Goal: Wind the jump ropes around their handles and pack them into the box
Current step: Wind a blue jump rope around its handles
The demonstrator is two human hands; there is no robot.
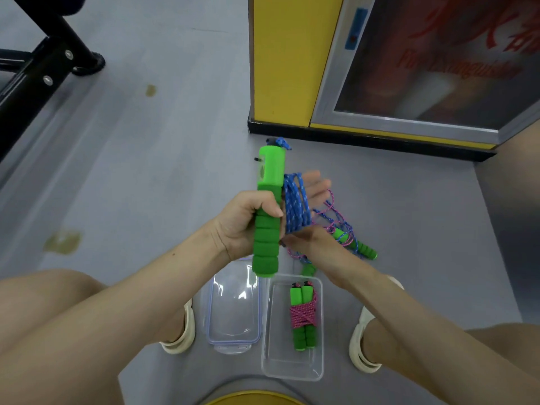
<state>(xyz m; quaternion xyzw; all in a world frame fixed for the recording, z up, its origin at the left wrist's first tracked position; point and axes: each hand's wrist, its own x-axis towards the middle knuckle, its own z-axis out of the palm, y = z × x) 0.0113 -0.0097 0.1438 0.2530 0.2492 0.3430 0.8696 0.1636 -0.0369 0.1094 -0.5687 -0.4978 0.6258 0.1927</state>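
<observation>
- A black metal frame with bolts crosses the 10 o'clock corner of the view, standing on the grey floor.
- A yellowish stain marks the floor at 9 o'clock.
- A pale sandal shows at 7 o'clock, beside a bare knee.
- A clear lid lies flat on the floor at 6 o'clock, just beside the box on its 9 o'clock side.
- The left hand is at the centre, its fingers and thumb curled tightly round a green foam handle.
- The handle stands nearly upright, with its boxy plastic head toward 12 o'clock and its foot hanging over the lid.
- The blue rope runs in several loops just at the handle's 3 o'clock side, knotted at the head end.
- The clear box sits open on the floor at 6 o'clock, between the feet.
- A wound jump rope lies inside the box, two green handles side by side bound by pink cord.
- The right hand is spread, with its fingers straight and pointing toward 12 o'clock, and the blue loops pass round it.
- A loose pink-and-blue rope with green handles lies tangled on the floor at 4 o'clock of the hands.
- A second sandal sits at 5 o'clock.
- A yellow cabinet with a glass-fronted panel fills the area from 12 to 2 o'clock.
</observation>
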